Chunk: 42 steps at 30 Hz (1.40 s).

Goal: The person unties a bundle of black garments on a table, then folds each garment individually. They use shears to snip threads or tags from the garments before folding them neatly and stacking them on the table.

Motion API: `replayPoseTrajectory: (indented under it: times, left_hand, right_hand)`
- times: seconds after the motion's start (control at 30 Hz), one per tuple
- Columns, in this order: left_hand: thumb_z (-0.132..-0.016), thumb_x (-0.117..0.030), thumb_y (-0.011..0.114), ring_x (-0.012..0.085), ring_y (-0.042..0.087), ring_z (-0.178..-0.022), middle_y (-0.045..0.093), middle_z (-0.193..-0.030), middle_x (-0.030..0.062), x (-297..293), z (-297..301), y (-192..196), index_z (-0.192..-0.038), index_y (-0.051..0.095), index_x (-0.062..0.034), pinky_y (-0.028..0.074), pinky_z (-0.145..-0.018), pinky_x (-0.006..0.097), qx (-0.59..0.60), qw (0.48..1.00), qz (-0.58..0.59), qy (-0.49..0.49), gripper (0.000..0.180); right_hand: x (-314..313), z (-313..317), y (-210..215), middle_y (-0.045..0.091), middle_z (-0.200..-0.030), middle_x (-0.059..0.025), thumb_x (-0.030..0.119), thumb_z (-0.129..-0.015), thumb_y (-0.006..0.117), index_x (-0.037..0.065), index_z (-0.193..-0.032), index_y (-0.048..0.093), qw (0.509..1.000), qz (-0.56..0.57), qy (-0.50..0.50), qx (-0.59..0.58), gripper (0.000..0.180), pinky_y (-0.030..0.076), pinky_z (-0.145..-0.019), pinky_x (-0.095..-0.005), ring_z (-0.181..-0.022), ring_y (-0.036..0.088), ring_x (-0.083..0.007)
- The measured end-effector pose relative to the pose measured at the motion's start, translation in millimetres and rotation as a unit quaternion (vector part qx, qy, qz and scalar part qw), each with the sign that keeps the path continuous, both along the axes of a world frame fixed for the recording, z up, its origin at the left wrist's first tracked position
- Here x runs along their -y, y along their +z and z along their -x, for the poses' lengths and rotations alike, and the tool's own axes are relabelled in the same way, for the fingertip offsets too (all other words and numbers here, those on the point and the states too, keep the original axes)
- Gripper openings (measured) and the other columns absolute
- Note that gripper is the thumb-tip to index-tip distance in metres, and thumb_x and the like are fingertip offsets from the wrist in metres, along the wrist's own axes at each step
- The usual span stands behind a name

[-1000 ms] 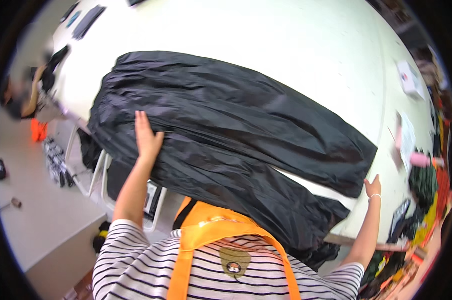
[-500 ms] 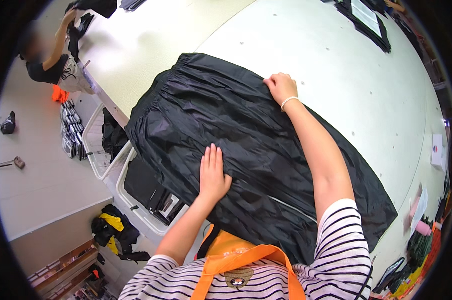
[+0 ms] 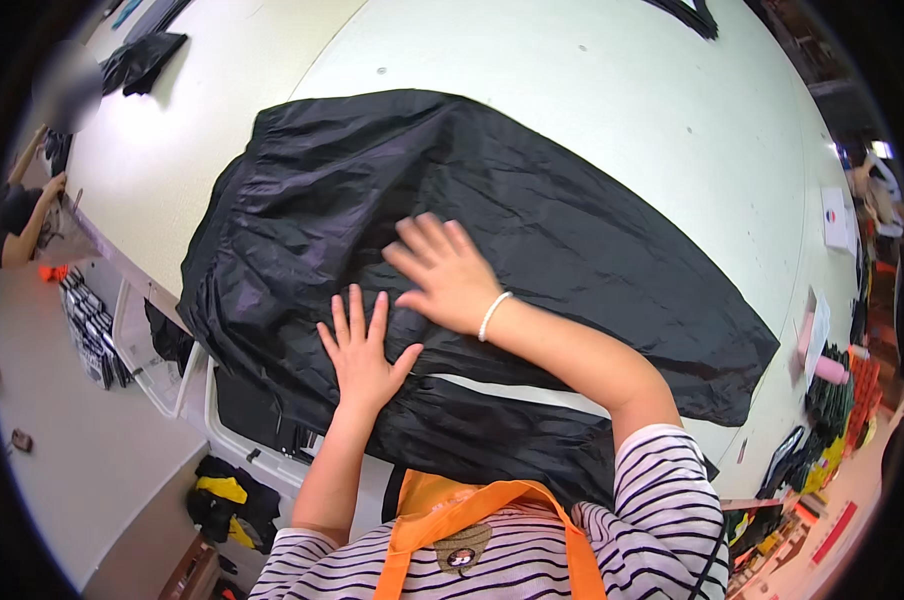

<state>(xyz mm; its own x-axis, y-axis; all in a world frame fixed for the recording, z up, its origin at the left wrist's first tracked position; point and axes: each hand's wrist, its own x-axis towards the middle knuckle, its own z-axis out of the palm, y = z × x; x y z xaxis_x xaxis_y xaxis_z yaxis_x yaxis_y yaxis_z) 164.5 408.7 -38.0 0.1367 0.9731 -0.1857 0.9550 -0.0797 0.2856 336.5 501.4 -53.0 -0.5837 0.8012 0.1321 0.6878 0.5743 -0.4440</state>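
Observation:
A pair of black trousers [image 3: 582, 270] in thin, shiny fabric lies spread on the pale table, its gathered waistband to the left and its legs running right. Between the two legs a narrow strip of table shows. My left hand [image 3: 362, 360] rests flat on the near part of the trousers, fingers spread. Just beyond it, my right hand [image 3: 447, 275] lies over the middle of the fabric with fingers apart, slightly blurred. Neither hand grips anything. Creases run across the cloth around both hands, and the near edge hangs by my orange apron [image 3: 442, 495].
White crates [image 3: 212, 400] with dark items stand below the table's left edge. Another person [image 3: 22, 215] is at the far left, near a dark garment [image 3: 142, 62] on the table. A pink thread cone [image 3: 830, 370] and a white box [image 3: 838, 220] sit at the right.
My right hand has left the far edge of the trousers and come in near my left hand. The trouser legs now lie flatter and wider apart. My left hand's fingers have spread.

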Motion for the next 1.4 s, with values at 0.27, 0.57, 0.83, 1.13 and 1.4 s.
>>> replayPoseTrajectory:
  times: [0.27, 0.57, 0.83, 1.13, 1.4]
  left_hand:
    - [-0.072, -0.047, 0.066, 0.0366, 0.012, -0.137, 0.019, -0.148, 0.0159, 1.5, 6.4, 3.8, -0.138, 0.034, -0.0148, 0.009, -0.105, 0.06, 0.022, 1.0, -0.022, -0.006, 0.081]
    - [-0.081, -0.038, 0.063, 0.0323, 0.044, -0.12, 0.046, -0.132, 0.0115, 56.6, 196.7, -24.6, -0.129, 0.044, -0.007, 0.031, -0.101, 0.046, 0.356, 0.751, -0.124, 0.542, 0.06]
    - [-0.084, -0.046, 0.058, 0.0253, 0.057, -0.106, 0.059, -0.117, 0.0044, 102.4, 204.9, -70.5, -0.116, 0.055, -0.0104, 0.047, -0.089, 0.041, 0.579, 0.561, 0.187, 0.562, 0.048]
    - [-0.092, -0.028, 0.048, 0.0247, 0.057, -0.106, 0.059, -0.116, 0.0083, 66.2, 256.0, -101.2, -0.113, 0.056, -0.005, 0.046, -0.093, 0.043, 0.49, 0.619, 0.201, 0.58, 0.033]
    - [-0.09, -0.026, 0.049, 0.0307, 0.051, -0.113, 0.055, -0.121, 0.0151, 2.6, 227.8, 81.3, -0.118, 0.052, 0.0016, 0.037, -0.1, 0.044, 0.66, 0.615, 0.009, 0.432, 0.039]
  right_hand:
    - [7.1, -277.2, -9.9, 0.053, -0.121, -0.0194, 0.032, -0.086, 0.055, 0.004, -0.119, 0.053, 0.846, -0.133, -0.457, 0.24, 0.044, 0.039, -0.093, -0.0452, -0.114, 0.048, -0.0342]
    - [505.8, -459.4, 52.0, 0.046, -0.127, -0.0282, 0.052, -0.087, 0.047, -0.003, -0.129, 0.043, 0.546, 0.16, -0.767, 0.297, 0.07, 0.032, -0.1, -0.0468, -0.117, 0.043, -0.0424]
    - [661.4, -387.9, 9.1, 0.046, -0.129, -0.0121, 0.032, -0.079, 0.07, -0.001, -0.132, 0.04, 0.545, 0.166, -0.805, -0.162, 0.069, 0.036, -0.096, -0.0309, -0.117, 0.044, -0.0225]
    - [707.4, -425.9, 23.5, 0.057, -0.065, 0.0018, 0.017, -0.079, 0.069, 0.001, -0.076, 0.062, 0.571, 0.181, -0.799, -0.061, 0.019, 0.042, -0.057, -0.0244, -0.058, 0.048, -0.0078]
    - [586.8, -480.3, 263.4, 0.063, -0.094, -0.0047, 0.028, -0.093, 0.051, 0.002, -0.1, 0.06, 0.574, -0.03, -0.673, -0.465, 0.028, 0.044, -0.078, -0.0267, -0.087, 0.058, -0.0136]
